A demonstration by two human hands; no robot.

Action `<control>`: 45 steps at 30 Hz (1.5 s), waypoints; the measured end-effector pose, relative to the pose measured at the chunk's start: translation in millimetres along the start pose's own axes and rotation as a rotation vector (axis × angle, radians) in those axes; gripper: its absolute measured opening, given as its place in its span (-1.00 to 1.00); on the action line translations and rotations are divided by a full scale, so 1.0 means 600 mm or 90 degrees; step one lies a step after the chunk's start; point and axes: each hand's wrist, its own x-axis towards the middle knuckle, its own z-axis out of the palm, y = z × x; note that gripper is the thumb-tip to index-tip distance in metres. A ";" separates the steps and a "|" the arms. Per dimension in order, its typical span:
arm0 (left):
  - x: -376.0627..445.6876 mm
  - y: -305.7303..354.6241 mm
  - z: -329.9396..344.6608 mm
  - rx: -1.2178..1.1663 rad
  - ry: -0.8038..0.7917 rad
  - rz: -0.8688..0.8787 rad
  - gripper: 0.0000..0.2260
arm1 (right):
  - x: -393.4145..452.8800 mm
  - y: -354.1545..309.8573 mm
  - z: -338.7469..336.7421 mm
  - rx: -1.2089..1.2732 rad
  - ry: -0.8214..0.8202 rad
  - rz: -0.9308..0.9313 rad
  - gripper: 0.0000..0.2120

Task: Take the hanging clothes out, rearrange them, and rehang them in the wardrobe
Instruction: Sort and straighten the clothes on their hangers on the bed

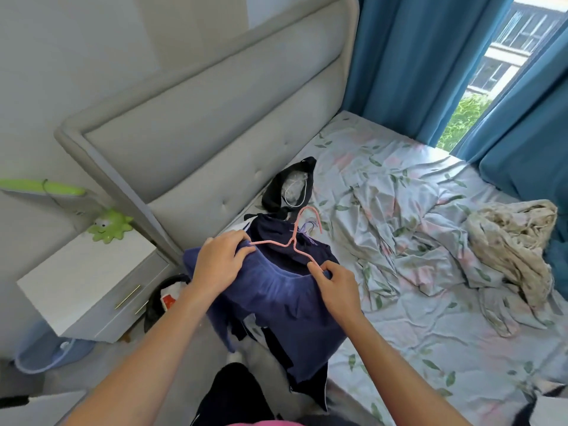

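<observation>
Two bare hands work at one garment over the near-left corner of the bed with the pale floral sheet. The left hand lies over the shoulder of a soft dark-blue fabric top, its fingers curled down onto the cloth at the left arm of a thin pink wire hanger. The right hand has its fingers pinched on the garment's edge right where the hanger's other arm ends; whether they also clamp the wire itself I cannot tell. The hanger's hook points toward 1 o'clock, away from the person, and the top drapes down off the bed edge toward 6 o'clock.

As I judge it, the task is midway. Clothes are out of the wardrobe: beneath the blue top sits a pile of darker navy garments, and at 12 o'clock from it lies a black garment with a white cord. The blue top looks only partly seated on its hanger, so the fitting step is under way. No wardrobe is in view, so the rehanging itself seems not yet done, and the pile underneath probably wants sorting too.

Around the edges: a grey padded headboard at 11 o'clock, a white bedside cabinet with a green toy octopus at 9 o'clock, teal curtains at 1 o'clock, and a crumpled beige cloth at 3 o'clock on the bed.
</observation>
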 end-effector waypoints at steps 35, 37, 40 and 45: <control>0.318 -0.133 0.483 0.194 -0.399 0.340 -0.47 | 0.211 0.321 0.244 -0.143 0.088 0.272 -0.48; 0.282 -0.068 0.467 0.188 -0.388 0.383 -0.48 | 0.160 0.316 0.207 -0.136 0.124 0.291 -0.50; 0.222 0.021 0.441 0.202 -0.376 0.423 -0.45 | 0.081 0.313 0.146 -0.137 0.165 0.297 -0.52; 0.089 0.155 0.375 0.200 -0.336 0.472 -0.44 | -0.104 0.309 0.025 -0.172 0.232 0.273 -0.50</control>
